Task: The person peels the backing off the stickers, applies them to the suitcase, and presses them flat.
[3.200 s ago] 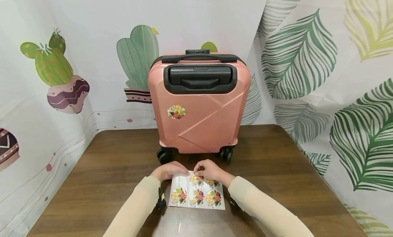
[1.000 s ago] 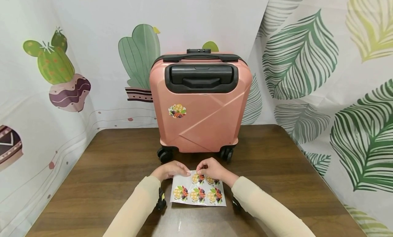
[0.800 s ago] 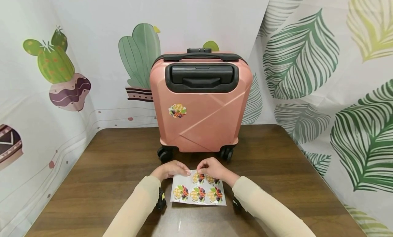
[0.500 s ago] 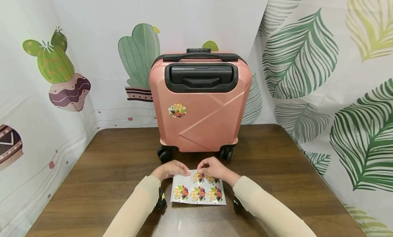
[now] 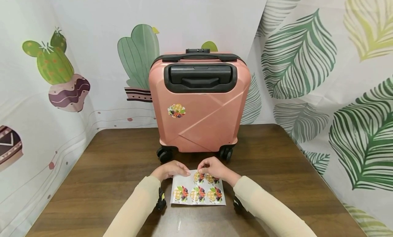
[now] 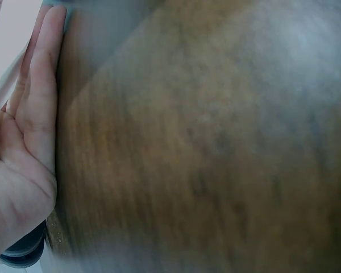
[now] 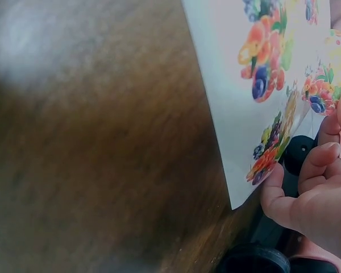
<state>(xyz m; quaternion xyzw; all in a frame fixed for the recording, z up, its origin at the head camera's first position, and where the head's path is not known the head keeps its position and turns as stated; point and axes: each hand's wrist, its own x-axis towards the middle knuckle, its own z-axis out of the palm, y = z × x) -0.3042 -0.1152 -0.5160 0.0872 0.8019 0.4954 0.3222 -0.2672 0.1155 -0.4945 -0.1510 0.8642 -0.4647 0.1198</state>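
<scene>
A white sheet of round fruit-print stickers (image 5: pixel 182 180) is held above the table just in front of the suitcase. My left hand (image 5: pixel 171 169) grips its upper left edge, thumb on top; in the left wrist view the other fingers (image 6: pixel 40 108) extend behind the paper. At the sheet's top edge my right hand (image 5: pixel 214 168) pinches the edge of the top middle sticker (image 5: pixel 199 177). The right wrist view shows that sticker (image 7: pixel 323 91) partly raised from the backing, other stickers around it. The sheet's upper left spot is bare.
A pink suitcase (image 5: pixel 202 121) stands upright on black wheels (image 5: pixel 165 155) at the back of the wooden table (image 5: pixel 122 162). One fruit sticker (image 5: pixel 176 110) is stuck on its left front. A printed cloth (image 5: pixel 101 56) hangs behind.
Compared with the oldest frame, my right hand has shifted slightly right, drawing at the top middle sticker. The sheet's near edge has risen a little. My left hand keeps its grip.
</scene>
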